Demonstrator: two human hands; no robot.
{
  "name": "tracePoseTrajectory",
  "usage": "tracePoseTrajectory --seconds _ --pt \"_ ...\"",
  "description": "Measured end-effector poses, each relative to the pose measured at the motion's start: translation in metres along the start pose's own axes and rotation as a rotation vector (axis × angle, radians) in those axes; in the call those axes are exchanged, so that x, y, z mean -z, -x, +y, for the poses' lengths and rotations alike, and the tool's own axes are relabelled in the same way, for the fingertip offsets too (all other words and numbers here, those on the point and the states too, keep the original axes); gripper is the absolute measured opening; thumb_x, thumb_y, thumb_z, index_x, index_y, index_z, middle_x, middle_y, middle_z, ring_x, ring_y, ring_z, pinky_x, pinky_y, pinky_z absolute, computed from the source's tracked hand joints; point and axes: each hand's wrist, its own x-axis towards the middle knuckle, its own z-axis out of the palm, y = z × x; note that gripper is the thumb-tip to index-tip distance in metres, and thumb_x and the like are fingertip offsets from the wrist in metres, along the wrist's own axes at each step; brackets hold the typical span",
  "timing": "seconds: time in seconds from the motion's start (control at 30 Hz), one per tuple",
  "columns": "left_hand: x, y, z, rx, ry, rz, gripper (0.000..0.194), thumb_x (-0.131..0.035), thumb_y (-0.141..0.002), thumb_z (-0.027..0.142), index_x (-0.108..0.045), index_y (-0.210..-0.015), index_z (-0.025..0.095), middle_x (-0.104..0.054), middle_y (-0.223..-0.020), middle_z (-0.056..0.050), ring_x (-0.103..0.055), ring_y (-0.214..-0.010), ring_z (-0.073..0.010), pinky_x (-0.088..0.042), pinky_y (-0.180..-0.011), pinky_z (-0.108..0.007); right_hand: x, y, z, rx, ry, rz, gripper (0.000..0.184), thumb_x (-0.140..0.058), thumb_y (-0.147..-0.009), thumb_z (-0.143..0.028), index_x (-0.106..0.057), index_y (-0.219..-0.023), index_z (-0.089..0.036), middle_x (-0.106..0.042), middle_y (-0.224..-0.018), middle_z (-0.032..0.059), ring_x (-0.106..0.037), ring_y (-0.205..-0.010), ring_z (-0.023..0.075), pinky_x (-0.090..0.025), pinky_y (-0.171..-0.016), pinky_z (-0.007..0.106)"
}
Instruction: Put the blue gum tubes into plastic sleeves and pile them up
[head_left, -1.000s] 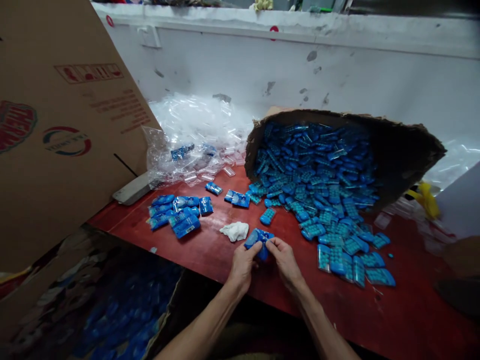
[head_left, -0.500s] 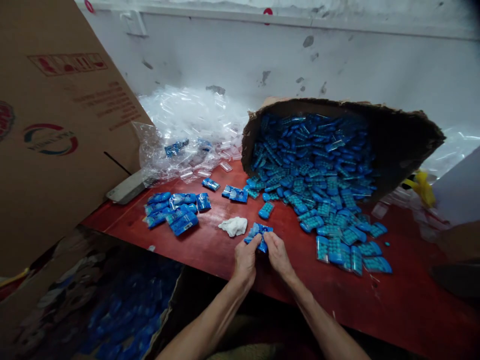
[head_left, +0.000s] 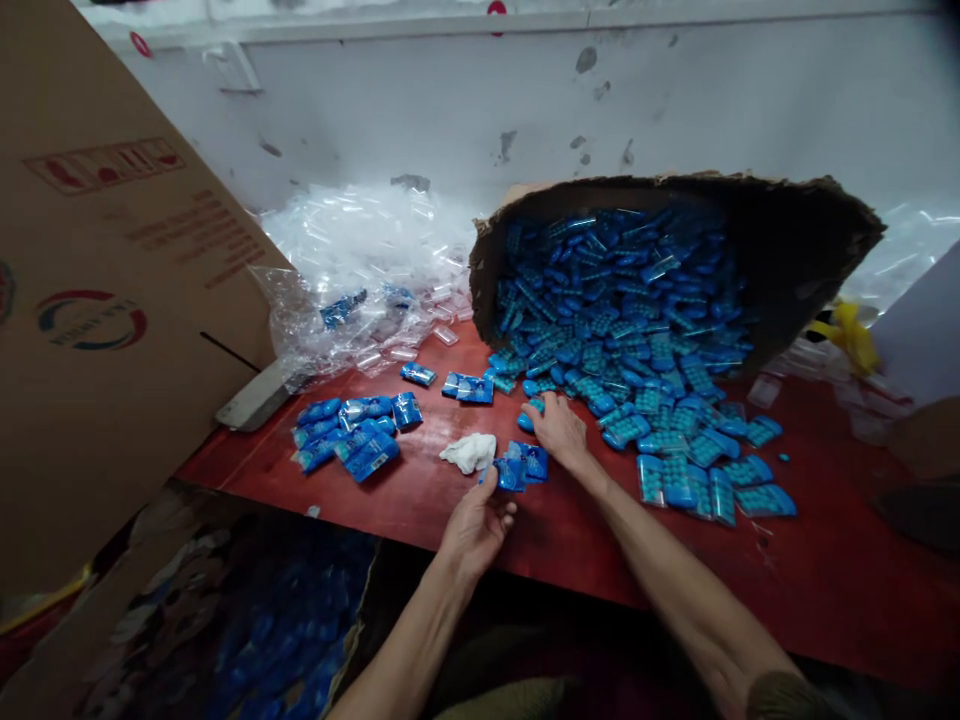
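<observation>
My left hand is low at the table's front edge, fingers curled and thumb on the left end of a blue printed packet. Another blue printed packet lies against it on the right. Farther forward, my right hand is closed with its fingertips on a small clear pack with blue ends; the hand partly covers it. Just left of the packets sits a crumpled white cloth. Two more printed packets, a single one and a wider one, lie beyond the cloth.
A tipped cardboard box spills many teal-filled packs across the red table. Finished-looking blue packets are heaped at left. Behind them are clear plastic pieces in a bag. A large carton stands left; below is an open box of blue packs.
My hands have come apart. The right one has moved forward to a small clear pack on the table, while the left stays near the printed packets. The camera view has shifted slightly.
</observation>
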Motion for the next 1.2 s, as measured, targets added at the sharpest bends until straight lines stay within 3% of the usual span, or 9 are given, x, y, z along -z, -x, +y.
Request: tracePoseTrajectory --seconds 0.07,0.2,0.47,0.6,0.73,0.8,0.93,1.1,1.2 --pt "-0.001 0.002 0.001 0.013 0.032 0.001 0.021 -0.06 -0.069 0.035 -0.051 -0.072 0.016 -0.054 -0.052 0.003 -0.048 -0.041 -0.0062 -0.033 -0.037 -0.015 -0.003 -0.015 -0.007 -0.04 0.196 -0.001 0.044 -0.041 -0.079 -0.048 -0.042 -0.109 -0.017 -0.051 -0.105 0.014 -0.053 -0.093 0.0239 -0.038 -0.072 0.032" --pt "-0.003 0.005 0.003 0.053 0.083 0.009 0.02 -0.057 -0.072 0.034 -0.05 -0.07 0.016 -0.051 -0.05 0.003 -0.047 -0.04 -0.0062 -0.031 -0.036 -0.015 -0.009 -0.028 -0.006 -0.022 0.224 -0.068 0.04 -0.048 -0.076 -0.037 -0.042 -0.109 -0.014 -0.049 -0.106 0.0157 -0.055 -0.09 0.0247 -0.038 -0.072 0.033" --pt "-0.001 0.0 -0.003 0.131 0.153 -0.018 0.026 -0.052 -0.075 0.038 -0.048 -0.063 0.015 -0.047 -0.048 0.002 -0.046 -0.041 -0.0068 -0.031 -0.035 -0.015 0.006 -0.024 0.04 0.022 0.188 -0.177 0.034 -0.055 -0.068 -0.04 -0.056 -0.091 -0.016 -0.057 -0.092 0.0081 -0.055 -0.085 0.02 -0.038 -0.066 0.025" --pt "0.0 -0.003 -0.007 0.154 0.152 -0.032 0.027 -0.051 -0.076 0.038 -0.047 -0.064 0.014 -0.048 -0.051 0.001 -0.046 -0.041 -0.0069 -0.032 -0.036 -0.015 0.015 -0.01 0.052 0.088 0.168 -0.145 0.031 -0.051 -0.075 -0.033 -0.052 -0.103 -0.019 -0.057 -0.092 0.0055 -0.052 -0.09 0.0168 -0.036 -0.071 0.022" --pt "0.0 -0.004 -0.008 0.156 0.166 -0.042 0.027 -0.048 -0.077 0.039 -0.046 -0.066 0.015 -0.047 -0.052 0.002 -0.045 -0.041 -0.0067 -0.031 -0.035 -0.015 0.016 0.015 0.051 0.081 0.233 -0.047 0.05 -0.049 -0.077 -0.04 -0.037 -0.121 -0.019 -0.053 -0.098 0.0109 -0.051 -0.091 0.0221 -0.036 -0.068 0.027" --pt "0.0 -0.004 -0.008 0.155 0.163 -0.048 0.027 -0.047 -0.077 0.039 -0.046 -0.066 0.015 -0.047 -0.052 0.002 -0.046 -0.041 -0.0069 -0.031 -0.036 -0.015 0.014 0.025 0.05 0.08 0.299 -0.005 0.046 -0.049 -0.077 -0.042 -0.041 -0.117 -0.02 -0.053 -0.097 0.011 -0.051 -0.091 0.024 -0.036 -0.065 0.028" --pt "0.0 -0.004 -0.009 0.156 0.154 -0.03 0.027 -0.048 -0.077 0.039 -0.045 -0.066 0.015 -0.048 -0.051 0.002 -0.046 -0.041 -0.0074 -0.032 -0.036 -0.015 0.007 0.029 0.05 0.089 0.327 0.042 0.029 -0.047 -0.078 -0.028 -0.048 -0.106 -0.02 -0.054 -0.092 0.0094 -0.05 -0.09 0.0234 -0.037 -0.066 0.028" --pt "0.0 -0.005 -0.008 0.132 0.166 0.043 0.027 -0.048 -0.077 0.039 -0.045 -0.065 0.015 -0.05 -0.05 0.001 -0.048 -0.041 -0.008 -0.035 -0.037 -0.017 0.004 0.024 0.057 0.219 0.028 0.083 0.036 -0.042 -0.079 -0.02 -0.04 -0.115 -0.014 -0.056 -0.092 0.0079 -0.053 -0.085 0.0178 -0.039 -0.072 0.026" --pt "0.0 -0.006 -0.009 0.125 0.178 0.053 0.027 -0.048 -0.077 0.038 -0.046 -0.065 0.015 -0.051 -0.05 0.001 -0.049 -0.041 -0.0083 -0.037 -0.038 -0.017 0.0 0.03 0.06 0.235 0.022 0.055 0.033 -0.04 -0.081 -0.021 -0.045 -0.112 -0.014 -0.056 -0.092 0.0088 -0.053 -0.086 0.0188 -0.039 -0.073 0.027"
